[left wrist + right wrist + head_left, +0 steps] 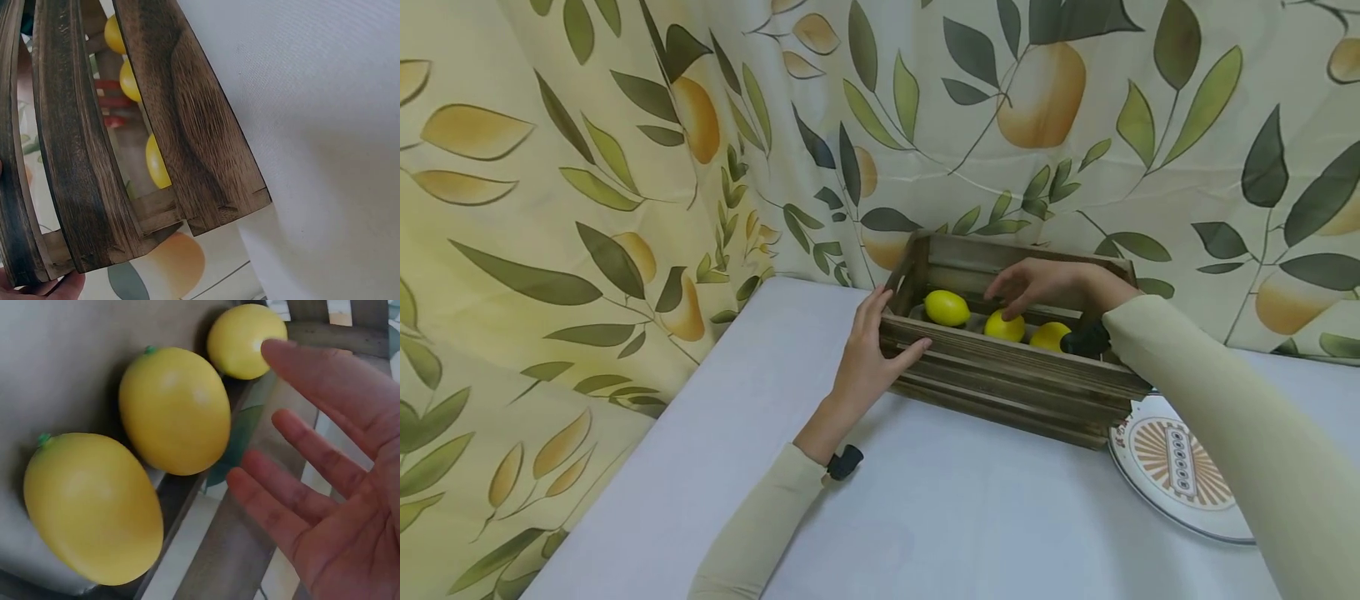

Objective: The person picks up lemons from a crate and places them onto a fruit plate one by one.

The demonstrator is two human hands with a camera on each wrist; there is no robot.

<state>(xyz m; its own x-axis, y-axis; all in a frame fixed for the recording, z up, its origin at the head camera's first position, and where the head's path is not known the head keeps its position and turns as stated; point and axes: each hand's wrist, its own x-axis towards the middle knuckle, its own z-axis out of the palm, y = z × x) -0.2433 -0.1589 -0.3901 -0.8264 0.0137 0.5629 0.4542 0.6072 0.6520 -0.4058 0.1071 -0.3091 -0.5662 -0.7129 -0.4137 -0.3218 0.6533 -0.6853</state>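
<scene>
A leaf-and-fruit patterned cloth (625, 167) hangs to the left of the left grip and on round behind the work. The white table (970, 500) runs below and in front of both hands. The left grip (863, 358) is clamped on the near left corner of the wooden crate (1000, 352), thumb over the top front slat and fingers along the end.

Right of that grip, inside the crate, lie three lemons in a row. The left lemon (947, 308) is nearest the left grip, with the right grip to its right. The middle lemon (1003, 327) sits directly under the right grip's fingertips. The right lemon (1049, 336) lies just in front of the palm.

The right grip (1048, 282) hangs over the crate, its fingers apart and clamped on nothing; whether a fingertip touches a lemon, I cannot tell.

To the right of the crate and beneath the right forearm, a round printed plate (1180, 467) rests on the table, partly hidden by the sleeve. No lemon shows on its visible part.

As for progress, I judge that the crate is steadied and the right grip is among the lemons. All three are inside and none is held, so any grasping is left to do.
</scene>
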